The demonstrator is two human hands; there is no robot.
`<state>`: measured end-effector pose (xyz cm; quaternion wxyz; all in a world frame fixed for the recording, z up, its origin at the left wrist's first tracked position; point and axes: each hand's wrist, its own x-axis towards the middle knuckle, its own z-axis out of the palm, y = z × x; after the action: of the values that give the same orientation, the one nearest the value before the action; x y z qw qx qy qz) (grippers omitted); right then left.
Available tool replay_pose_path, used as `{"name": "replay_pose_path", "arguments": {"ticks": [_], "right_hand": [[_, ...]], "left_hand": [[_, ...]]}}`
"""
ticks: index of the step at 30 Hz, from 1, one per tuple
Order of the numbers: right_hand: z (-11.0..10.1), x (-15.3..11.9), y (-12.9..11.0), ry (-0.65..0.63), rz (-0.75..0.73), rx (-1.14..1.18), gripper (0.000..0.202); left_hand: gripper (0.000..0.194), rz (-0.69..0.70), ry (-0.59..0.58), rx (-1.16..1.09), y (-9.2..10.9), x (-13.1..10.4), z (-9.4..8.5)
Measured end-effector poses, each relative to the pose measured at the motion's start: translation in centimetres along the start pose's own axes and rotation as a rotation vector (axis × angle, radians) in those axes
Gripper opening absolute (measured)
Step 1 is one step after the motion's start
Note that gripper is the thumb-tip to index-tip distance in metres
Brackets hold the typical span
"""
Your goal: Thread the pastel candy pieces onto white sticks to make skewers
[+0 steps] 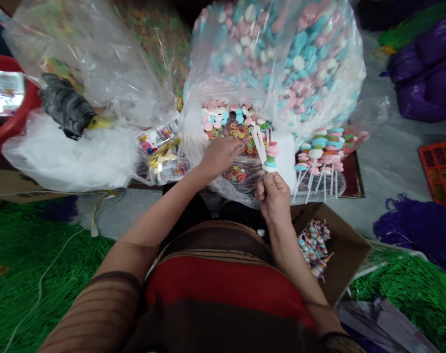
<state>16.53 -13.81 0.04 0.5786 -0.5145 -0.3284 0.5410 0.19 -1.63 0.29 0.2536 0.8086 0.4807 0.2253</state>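
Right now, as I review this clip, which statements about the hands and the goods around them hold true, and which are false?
1. The right hand holds a white stick threaded with pink, green, blue and white candies. True.
2. The left hand is inside the red plastic basin. False: the left hand is at the small colourful ring-shaped candies.
3. An open brown cardboard box on the person's right contains candy sticks. True.
4. The orange plastic crate is on the person's left. False: the crate is on the far right.
5. A big clear plastic bag of pink, blue and white candies sits beyond the hands. True.
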Motion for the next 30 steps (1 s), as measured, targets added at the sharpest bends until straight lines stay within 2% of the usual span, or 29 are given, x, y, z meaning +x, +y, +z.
{"name": "replay_pose_path", "arguments": {"ticks": [5,11,13,17,19,24,30], "right_hand": [[0.1,-0.2,-0.2,-0.005,-0.001,-0.032,0.051],[0.5,-0.4,0.1,0.006,0.022,-0.029,0.050],[0.5,-0.5,0.3,-0.008,0.031,-0.051,0.050],[0.5,-0.6,0.8,-0.066,0.015,-0.170,0.051],[0.4,-0.6,1.1,-0.078,0.001,-0.235,0.052],[0.4,-0.5,1.6,-0.076,-0.025,-0.297,0.051],[0.2,-0.4,1.7,-0.074,-0.029,-0.296,0.050]], "left_hand": [[0.014,-0.070,-0.050,0.089,-1.0,2.9,1.3],[0.006,-0.017,-0.017,-0.064,-0.9,2.4,1.0],[0.007,-0.092,0.032,-0.266,-0.6,2.0,0.6],[0.012,-0.333,0.147,-0.915,0.7,1.0,-0.2],[0.016,-0.379,0.171,-1.095,1.5,0.5,-0.5],[0.018,-0.360,0.213,-1.131,2.8,-0.2,-0.9],[0.019,-0.345,0.260,-1.092,2.8,-0.1,-0.4]]}}
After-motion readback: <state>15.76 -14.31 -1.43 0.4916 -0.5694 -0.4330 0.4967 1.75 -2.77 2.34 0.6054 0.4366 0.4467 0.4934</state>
